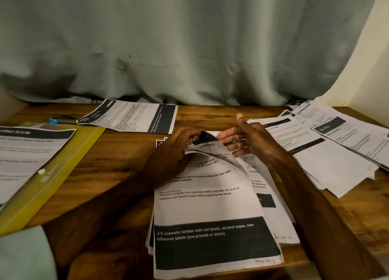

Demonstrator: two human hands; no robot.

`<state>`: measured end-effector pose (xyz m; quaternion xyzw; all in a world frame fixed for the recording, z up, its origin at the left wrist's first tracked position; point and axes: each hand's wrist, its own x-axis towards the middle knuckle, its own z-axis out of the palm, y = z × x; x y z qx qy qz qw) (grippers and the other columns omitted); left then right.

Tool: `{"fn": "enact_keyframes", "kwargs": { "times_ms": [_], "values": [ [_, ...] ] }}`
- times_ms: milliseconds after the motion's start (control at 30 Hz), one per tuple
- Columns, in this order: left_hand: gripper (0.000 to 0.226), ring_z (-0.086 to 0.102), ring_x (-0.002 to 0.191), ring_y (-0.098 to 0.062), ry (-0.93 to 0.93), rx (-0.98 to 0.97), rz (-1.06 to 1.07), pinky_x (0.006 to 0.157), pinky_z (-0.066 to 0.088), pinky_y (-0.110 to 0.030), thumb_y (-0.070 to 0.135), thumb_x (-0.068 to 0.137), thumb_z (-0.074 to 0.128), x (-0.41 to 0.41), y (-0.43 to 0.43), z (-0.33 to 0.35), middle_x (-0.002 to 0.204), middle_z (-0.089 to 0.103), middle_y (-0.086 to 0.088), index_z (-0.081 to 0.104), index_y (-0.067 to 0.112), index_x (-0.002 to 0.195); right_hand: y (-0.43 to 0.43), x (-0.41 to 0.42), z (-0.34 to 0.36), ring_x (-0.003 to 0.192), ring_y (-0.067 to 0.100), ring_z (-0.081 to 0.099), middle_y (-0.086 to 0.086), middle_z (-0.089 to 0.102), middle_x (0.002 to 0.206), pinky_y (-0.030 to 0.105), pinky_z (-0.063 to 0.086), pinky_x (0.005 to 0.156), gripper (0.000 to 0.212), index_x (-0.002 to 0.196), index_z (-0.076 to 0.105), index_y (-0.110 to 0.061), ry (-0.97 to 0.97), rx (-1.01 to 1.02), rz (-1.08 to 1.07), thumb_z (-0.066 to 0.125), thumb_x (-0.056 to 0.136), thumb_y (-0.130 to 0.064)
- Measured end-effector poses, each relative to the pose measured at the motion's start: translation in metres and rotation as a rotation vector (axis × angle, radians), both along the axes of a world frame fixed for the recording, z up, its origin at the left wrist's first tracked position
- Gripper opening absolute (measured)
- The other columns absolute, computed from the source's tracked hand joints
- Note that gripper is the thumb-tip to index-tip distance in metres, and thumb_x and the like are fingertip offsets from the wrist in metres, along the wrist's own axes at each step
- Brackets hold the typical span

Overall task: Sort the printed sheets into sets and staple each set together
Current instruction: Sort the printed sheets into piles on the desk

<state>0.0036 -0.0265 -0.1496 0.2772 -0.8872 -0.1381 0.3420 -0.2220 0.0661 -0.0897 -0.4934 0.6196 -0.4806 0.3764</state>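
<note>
- Sorting seems midway: our left hand (174, 151) pinches the top sheet of the centre stack (210, 206); our right hand (246, 141) holds its fingers straight, apart.
- Stapler (63, 119) idle far left of it; loose sheets (326, 153) right.

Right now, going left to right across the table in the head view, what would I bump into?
Yellow folder → back sheet → left hand, gripping the middle sheets → right hand → right pile of sheets.
</note>
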Motion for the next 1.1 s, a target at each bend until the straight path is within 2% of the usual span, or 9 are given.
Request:
{"fn": "enact_keyframes", "kwargs": {
  "times_ms": [300,367,467,567,700,833,900,1000,1100],
  "values": [
    [0.079,0.048,0.119,0.009,0.216,-0.015,-0.131,0.09,0.049,-0.006,0.063,0.085,0.061,0.001,-0.003,-0.002,0.151,0.036,-0.001,0.037,0.024,0.15,-0.002,0.0,-0.001,0.074,0.018,0.073,0.002,0.078,0.084,0.028,0.057,0.061,0.06,0.088,0.078,-0.018,0.031,-0.027,0.03,0.034,0.105,-0.056],
    [0.076,0.048,0.125,0.002,0.209,-0.091,-0.094,0.097,0.047,-0.014,0.053,0.087,0.067,0.002,-0.006,-0.005,0.153,0.038,-0.004,0.037,0.025,0.151,0.0,0.003,-0.002,0.087,0.022,0.076,0.007,0.079,0.096,0.032,0.061,0.069,0.065,0.097,0.078,-0.01,0.05,-0.018,0.166,0.03,0.106,-0.053],
    [0.049,0.049,0.129,-0.02,0.115,-0.334,-0.077,0.099,0.05,-0.039,0.036,0.087,0.074,0.004,-0.012,-0.007,0.142,0.053,-0.007,0.064,0.015,0.13,0.001,0.004,-0.001,0.098,0.031,0.075,0.013,0.078,0.105,0.036,0.063,0.076,0.072,0.108,0.075,0.0,0.062,-0.001,0.282,0.026,0.107,-0.053],
    [0.031,0.052,0.116,-0.022,0.048,-0.408,-0.145,0.089,0.048,-0.041,0.038,0.084,0.074,0.008,-0.016,-0.009,0.123,0.065,-0.003,0.071,0.016,0.104,-0.003,-0.005,-0.002,0.091,0.035,0.076,0.016,0.078,0.099,0.037,0.064,0.067,0.063,0.103,0.074,0.001,0.001,-0.079,0.098,0.033,0.108,-0.047],
    [0.04,0.055,0.113,-0.021,-0.035,-0.282,-0.2,0.093,0.045,-0.036,0.042,0.077,0.081,0.01,-0.021,-0.016,0.117,0.065,0.0,0.066,0.018,0.104,-0.011,-0.035,-0.021,0.072,0.013,0.074,0.01,0.078,0.092,0.03,0.063,0.062,0.036,0.093,0.074,-0.011,0.326,-0.259,-0.33,0.049,0.107,-0.034],
    [0.042,0.057,0.11,-0.021,-0.059,-0.216,-0.231,0.095,0.042,-0.026,0.039,0.074,0.081,0.009,-0.023,-0.018,0.115,0.065,-0.004,0.064,0.015,0.105,-0.019,-0.045,-0.032,0.095,0.012,0.066,-0.001,0.071,0.104,0.03,0.058,0.084,0.017,0.112,0.074,-0.011,0.666,-0.127,-0.195,0.067,0.097,-0.007],
    [0.041,0.056,0.111,-0.02,-0.061,-0.213,-0.236,0.096,0.042,-0.025,0.039,0.075,0.079,0.008,-0.024,-0.02,0.116,0.064,-0.004,0.064,0.016,0.106,-0.02,-0.041,-0.035,0.108,0.015,0.062,0.001,0.066,0.121,0.021,0.051,0.083,0.036,0.127,0.068,-0.016,0.688,0.058,-0.077,0.076,0.092,-0.02],
    [0.043,0.053,0.11,-0.016,-0.054,-0.206,-0.242,0.095,0.043,-0.027,0.047,0.079,0.071,0.007,-0.025,-0.021,0.116,0.064,-0.005,0.064,0.015,0.106,-0.021,-0.037,-0.04,0.136,0.021,0.046,-0.001,0.051,0.149,0.04,0.041,0.112,0.075,0.144,0.054,-0.026,1.042,0.182,0.025,0.065,0.085,-0.069],
    [0.044,0.055,0.11,-0.018,-0.061,-0.207,-0.251,0.094,0.044,-0.029,0.051,0.079,0.066,0.007,-0.026,-0.02,0.116,0.064,-0.003,0.063,0.016,0.105,-0.018,-0.032,-0.036,0.144,0.022,0.033,-0.001,0.041,0.156,0.042,0.028,0.118,0.081,0.15,0.049,-0.027,1.108,0.201,0.04,0.058,0.085,-0.075]
  ]
}}
